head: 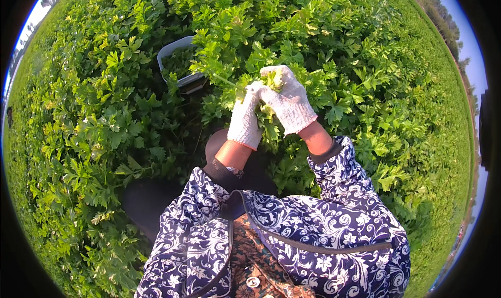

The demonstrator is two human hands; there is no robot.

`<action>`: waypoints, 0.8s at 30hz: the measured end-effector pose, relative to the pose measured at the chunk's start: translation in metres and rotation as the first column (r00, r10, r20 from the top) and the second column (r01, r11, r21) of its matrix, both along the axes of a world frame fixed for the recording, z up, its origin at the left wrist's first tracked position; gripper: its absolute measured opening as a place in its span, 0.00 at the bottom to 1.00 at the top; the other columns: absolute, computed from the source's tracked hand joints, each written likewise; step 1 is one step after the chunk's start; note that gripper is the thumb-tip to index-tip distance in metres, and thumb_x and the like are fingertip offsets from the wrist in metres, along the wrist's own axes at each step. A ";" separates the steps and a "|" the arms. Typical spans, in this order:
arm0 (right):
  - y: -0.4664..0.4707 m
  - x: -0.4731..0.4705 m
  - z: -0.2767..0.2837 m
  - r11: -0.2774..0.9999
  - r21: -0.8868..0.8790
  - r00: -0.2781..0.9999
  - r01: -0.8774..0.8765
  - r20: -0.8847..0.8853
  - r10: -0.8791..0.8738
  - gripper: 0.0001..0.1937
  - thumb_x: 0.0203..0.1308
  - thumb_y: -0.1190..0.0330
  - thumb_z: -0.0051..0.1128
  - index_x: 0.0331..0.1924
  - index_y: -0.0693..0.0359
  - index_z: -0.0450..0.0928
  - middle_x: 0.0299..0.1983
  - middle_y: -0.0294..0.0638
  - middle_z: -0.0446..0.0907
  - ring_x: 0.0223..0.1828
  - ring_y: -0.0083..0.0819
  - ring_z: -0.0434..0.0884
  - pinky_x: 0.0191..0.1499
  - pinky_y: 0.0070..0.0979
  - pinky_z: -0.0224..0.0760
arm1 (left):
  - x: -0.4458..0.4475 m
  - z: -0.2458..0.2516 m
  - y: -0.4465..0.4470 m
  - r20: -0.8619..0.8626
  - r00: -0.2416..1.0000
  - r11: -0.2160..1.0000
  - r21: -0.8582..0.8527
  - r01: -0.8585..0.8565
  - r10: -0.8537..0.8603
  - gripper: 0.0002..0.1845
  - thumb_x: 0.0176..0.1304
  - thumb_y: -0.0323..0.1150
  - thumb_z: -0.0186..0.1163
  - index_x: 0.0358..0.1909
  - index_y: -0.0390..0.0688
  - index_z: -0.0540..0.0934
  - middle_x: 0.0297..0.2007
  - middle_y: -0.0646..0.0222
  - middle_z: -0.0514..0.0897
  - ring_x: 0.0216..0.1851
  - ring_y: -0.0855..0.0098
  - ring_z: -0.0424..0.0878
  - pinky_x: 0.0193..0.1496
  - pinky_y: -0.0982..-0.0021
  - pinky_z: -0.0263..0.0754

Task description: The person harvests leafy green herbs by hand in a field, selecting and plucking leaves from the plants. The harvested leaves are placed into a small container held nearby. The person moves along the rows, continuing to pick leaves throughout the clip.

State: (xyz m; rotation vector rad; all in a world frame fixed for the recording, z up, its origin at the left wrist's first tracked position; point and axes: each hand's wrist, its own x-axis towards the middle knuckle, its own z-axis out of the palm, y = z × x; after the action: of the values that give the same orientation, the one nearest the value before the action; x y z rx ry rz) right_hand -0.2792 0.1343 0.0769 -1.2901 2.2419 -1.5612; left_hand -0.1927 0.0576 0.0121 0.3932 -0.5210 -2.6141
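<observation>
Both my hands wear white knit gloves and meet just above the celery plants. My left hand point(245, 121) is closed around celery stems; a pale cut-looking stalk point(224, 79) sticks out from it toward the upper left. Some leaves point(270, 121) hang down between the two hands. My right hand point(290, 100) is curled over a tuft of yellowish celery leaves point(276, 80), its thumb side touching the left hand. The gloves and foliage hide the fingertips and exactly where each stem is gripped.
A white plastic tub point(166, 53) holding cut greenery sits among the plants, up and left of my hands. Dense leafy celery point(117, 121) surrounds me on all sides. My dark-trousered knee point(150, 202) is at the lower left. Trees point(440, 18) edge the field at right.
</observation>
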 end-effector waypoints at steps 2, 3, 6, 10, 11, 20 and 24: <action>-0.020 0.035 0.009 0.996 0.072 0.974 -0.054 -0.215 0.068 0.20 0.59 0.62 0.67 0.54 0.58 0.76 0.51 0.44 0.79 0.50 0.41 0.82 0.53 0.32 0.76 | 0.021 -0.001 -0.024 -0.108 0.994 0.993 0.112 0.028 -0.016 0.21 0.74 0.47 0.53 0.58 0.43 0.75 0.52 0.68 0.81 0.54 0.70 0.79 0.59 0.65 0.74; -0.031 0.050 0.009 0.993 0.082 0.977 -0.086 -0.189 0.100 0.23 0.58 0.59 0.68 0.55 0.59 0.76 0.53 0.46 0.78 0.53 0.45 0.80 0.56 0.35 0.75 | 0.036 0.010 -0.036 -0.149 0.988 0.984 0.165 0.062 -0.037 0.23 0.74 0.50 0.51 0.59 0.44 0.75 0.54 0.66 0.81 0.56 0.67 0.78 0.61 0.62 0.74; -0.066 0.085 -0.006 0.980 0.017 0.814 -0.199 -0.554 0.175 0.25 0.56 0.48 0.63 0.50 0.57 0.77 0.46 0.45 0.80 0.52 0.46 0.80 0.54 0.40 0.74 | 0.089 0.006 -0.071 -0.149 0.987 0.994 0.103 -0.038 0.054 0.29 0.72 0.57 0.51 0.59 0.43 0.75 0.55 0.61 0.81 0.55 0.62 0.79 0.60 0.59 0.75; -0.100 0.123 -0.001 0.902 0.137 0.766 -0.409 -0.485 0.421 0.27 0.50 0.49 0.66 0.50 0.57 0.76 0.44 0.43 0.80 0.52 0.46 0.79 0.54 0.40 0.73 | 0.139 0.018 -0.079 -0.032 0.977 0.975 0.078 -0.207 0.210 0.31 0.71 0.60 0.49 0.62 0.45 0.73 0.58 0.60 0.79 0.60 0.58 0.76 0.64 0.55 0.71; -0.106 0.130 0.001 0.862 0.220 0.729 -0.457 -0.462 0.505 0.30 0.50 0.51 0.68 0.54 0.58 0.76 0.48 0.43 0.80 0.55 0.47 0.78 0.57 0.41 0.72 | 0.152 0.010 -0.087 -0.082 0.973 0.973 0.100 -0.209 0.218 0.32 0.71 0.61 0.49 0.61 0.44 0.74 0.57 0.61 0.80 0.59 0.59 0.78 0.63 0.56 0.72; -0.126 0.157 -0.046 0.728 0.148 0.592 -0.669 -0.487 0.642 0.21 0.50 0.70 0.64 0.51 0.58 0.77 0.50 0.44 0.78 0.50 0.44 0.80 0.52 0.38 0.76 | 0.219 -0.010 -0.099 0.047 0.983 0.975 0.125 -0.184 0.180 0.34 0.73 0.63 0.43 0.61 0.43 0.75 0.58 0.62 0.79 0.60 0.59 0.77 0.64 0.54 0.72; -0.137 0.158 -0.060 0.758 0.198 0.565 -0.622 -0.557 0.609 0.17 0.52 0.69 0.62 0.49 0.58 0.76 0.47 0.44 0.78 0.47 0.44 0.80 0.48 0.38 0.77 | 0.222 -0.023 -0.116 0.171 0.979 0.991 0.053 -0.124 0.113 0.31 0.74 0.61 0.45 0.59 0.46 0.76 0.57 0.64 0.80 0.59 0.62 0.77 0.62 0.56 0.73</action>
State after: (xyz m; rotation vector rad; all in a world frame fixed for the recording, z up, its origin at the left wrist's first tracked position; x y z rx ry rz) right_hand -0.1209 -0.0029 0.0170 -2.5028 1.6357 -0.9770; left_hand 0.0291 -0.0581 -0.0113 0.6495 -0.4549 -2.5005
